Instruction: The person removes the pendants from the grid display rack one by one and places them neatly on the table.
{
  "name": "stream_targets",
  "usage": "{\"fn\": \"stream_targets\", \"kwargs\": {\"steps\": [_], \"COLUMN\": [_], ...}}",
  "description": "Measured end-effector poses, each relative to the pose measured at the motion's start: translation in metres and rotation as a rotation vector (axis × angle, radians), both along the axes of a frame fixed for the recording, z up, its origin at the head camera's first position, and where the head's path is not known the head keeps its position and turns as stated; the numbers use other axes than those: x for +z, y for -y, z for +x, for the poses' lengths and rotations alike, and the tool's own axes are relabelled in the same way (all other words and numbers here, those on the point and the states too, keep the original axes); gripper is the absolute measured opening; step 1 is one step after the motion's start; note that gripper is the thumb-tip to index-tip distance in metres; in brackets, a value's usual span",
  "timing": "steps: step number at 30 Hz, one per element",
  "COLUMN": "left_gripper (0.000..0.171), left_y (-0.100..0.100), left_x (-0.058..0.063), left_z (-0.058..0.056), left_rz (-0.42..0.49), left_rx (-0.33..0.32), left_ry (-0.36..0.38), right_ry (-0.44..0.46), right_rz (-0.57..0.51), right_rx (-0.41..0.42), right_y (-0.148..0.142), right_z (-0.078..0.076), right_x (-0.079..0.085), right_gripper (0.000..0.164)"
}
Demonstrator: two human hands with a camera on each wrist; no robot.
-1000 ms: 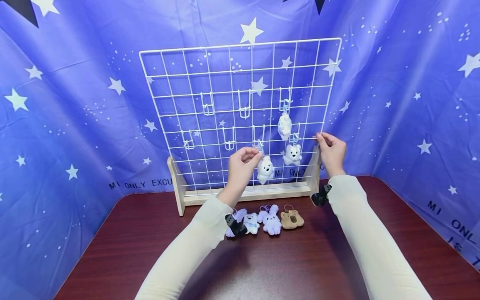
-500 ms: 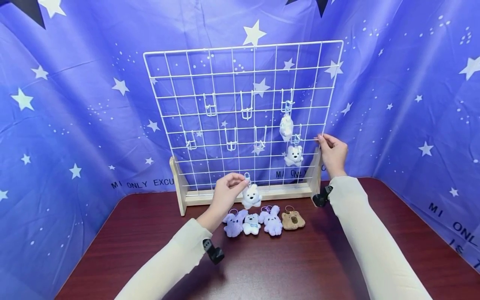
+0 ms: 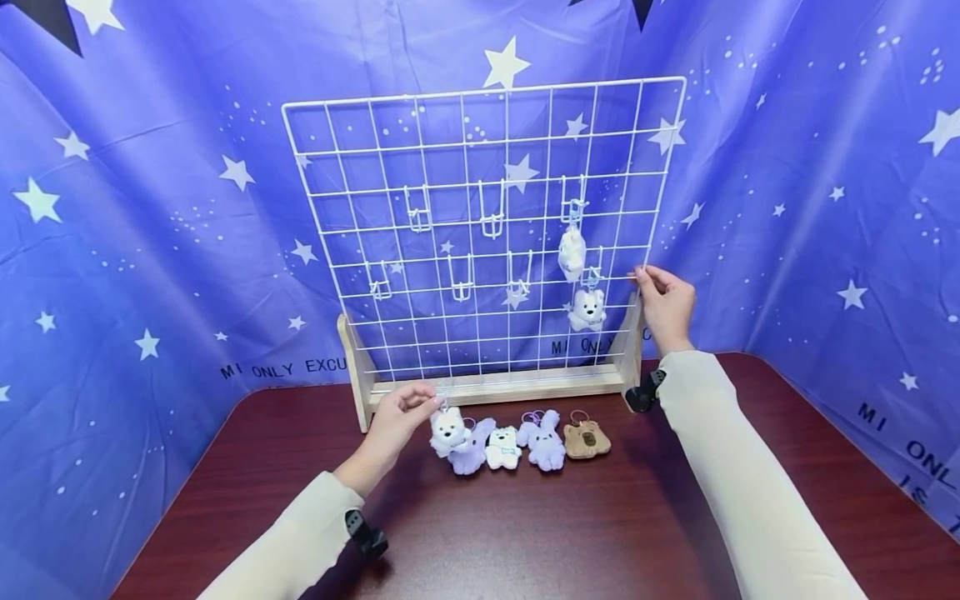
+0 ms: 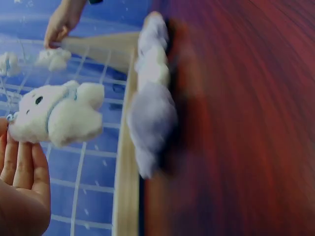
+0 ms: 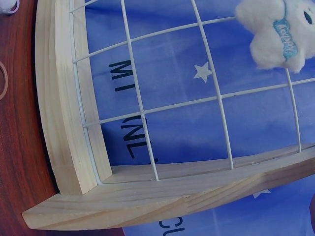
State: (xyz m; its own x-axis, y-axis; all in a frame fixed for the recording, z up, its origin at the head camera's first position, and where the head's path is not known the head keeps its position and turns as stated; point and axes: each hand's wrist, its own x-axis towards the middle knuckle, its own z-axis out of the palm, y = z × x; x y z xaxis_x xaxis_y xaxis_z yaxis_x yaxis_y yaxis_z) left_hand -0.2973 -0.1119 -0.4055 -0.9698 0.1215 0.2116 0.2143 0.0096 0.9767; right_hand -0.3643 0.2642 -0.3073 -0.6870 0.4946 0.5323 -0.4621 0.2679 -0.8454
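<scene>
Left grip (image 3: 393, 427) pinches a white bear keychain (image 3: 448, 430), now off its hook (image 3: 519, 288) and low over the desk (image 3: 540, 533), leaving two bears (image 3: 588, 310) hanging; right grip (image 3: 667, 308) pinches the wire grid rack's (image 3: 495, 387) edge.

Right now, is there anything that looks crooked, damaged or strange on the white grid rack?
In the head view, the upper hanging white plush is turned so its face does not show, while the lower white bear faces forward. I see no damage.

High head view — rack (image 3: 540, 386) in all
</scene>
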Motion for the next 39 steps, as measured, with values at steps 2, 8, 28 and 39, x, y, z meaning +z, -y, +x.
{"fn": "stream_targets", "kwargs": {"steps": [2,8,28,39], "left_gripper": [0.009,0.005,0.017,0.018], "left_y": [0.009,0.030,0.028,0.020], "left_x": [-0.005,-0.018,-0.049,-0.056], "left_z": [-0.001,-0.004,-0.023,-0.027], "left_rz": [-0.003,-0.022,-0.224,-0.145], "left_rx": [0.001,-0.067,-0.084,0.073], "left_ry": [0.025,0.080,0.091,0.195], "right_ry": [0.003,0.002,0.021,0.031], "right_rz": [-0.003,0.002,0.022,-0.002], "right_rx": [-0.008,-0.036,-0.044,-0.009], "right_y": [-0.004,-0.012,-0.011,-0.011], "right_z": [-0.006,-0.021,-0.020,-0.016], "right_x": [-0.004,-0.015,-0.016,-0.011], "right_gripper": [0.025,0.028,0.031,0.026]}}
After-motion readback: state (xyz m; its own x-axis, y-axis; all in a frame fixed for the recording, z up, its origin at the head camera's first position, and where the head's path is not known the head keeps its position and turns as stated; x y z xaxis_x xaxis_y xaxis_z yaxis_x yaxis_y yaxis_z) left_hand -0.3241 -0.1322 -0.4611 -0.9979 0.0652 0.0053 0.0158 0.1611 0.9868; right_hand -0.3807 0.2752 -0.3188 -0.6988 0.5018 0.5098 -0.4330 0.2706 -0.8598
